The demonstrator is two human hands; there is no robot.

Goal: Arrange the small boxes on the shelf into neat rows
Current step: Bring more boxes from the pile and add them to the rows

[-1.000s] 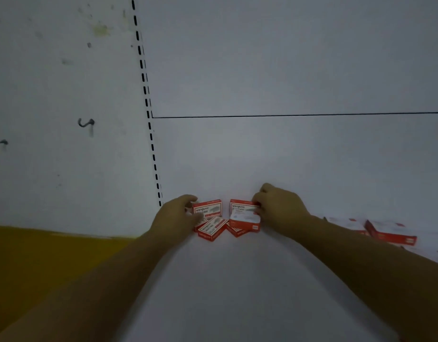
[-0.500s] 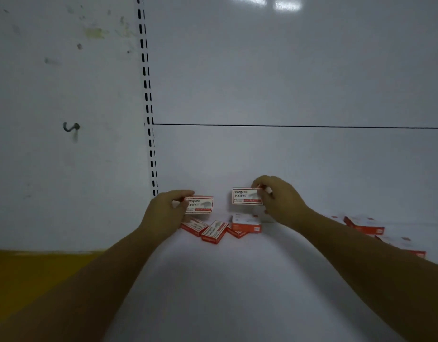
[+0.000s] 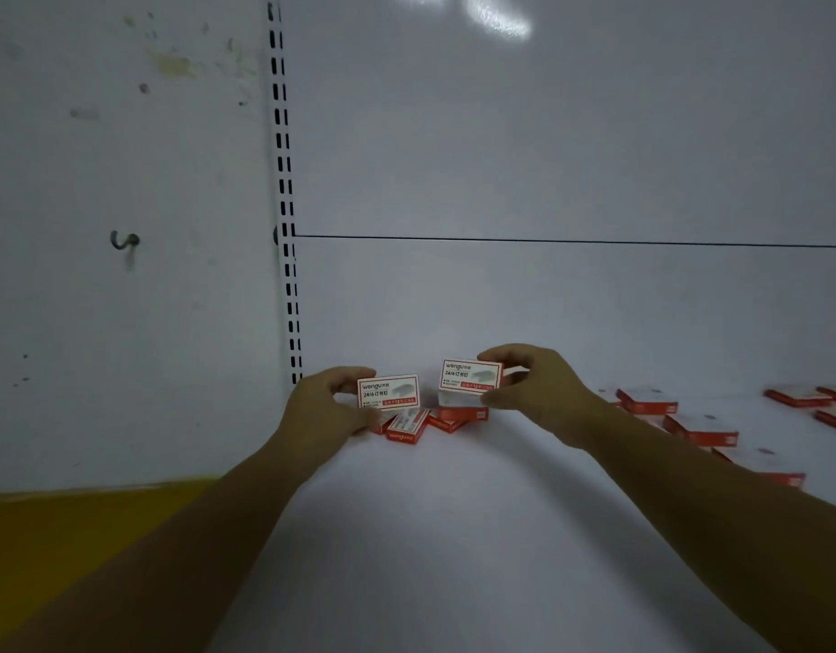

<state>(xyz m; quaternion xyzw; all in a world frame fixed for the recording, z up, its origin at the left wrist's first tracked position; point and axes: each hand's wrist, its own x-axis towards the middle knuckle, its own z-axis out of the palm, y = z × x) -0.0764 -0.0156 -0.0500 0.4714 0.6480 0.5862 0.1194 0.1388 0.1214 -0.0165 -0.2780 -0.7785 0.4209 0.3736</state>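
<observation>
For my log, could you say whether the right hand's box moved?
Yes: the right hand raised its box up off the pile on the shelf.

Left hand: left box lifted off pile below hand, printed face turned toward camera. Right hand: right box likewise raised, upright; seems clear of pile, gap hard to judge.

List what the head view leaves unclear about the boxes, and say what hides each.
1. Pile: head view; the left box and left hand cover part of it, so its count is unsure.
2. Right box: head view; its fine print is too small to read, and the right hand covers its right end.
3. Far boxes: head view; cut off by the right edge.
</observation>
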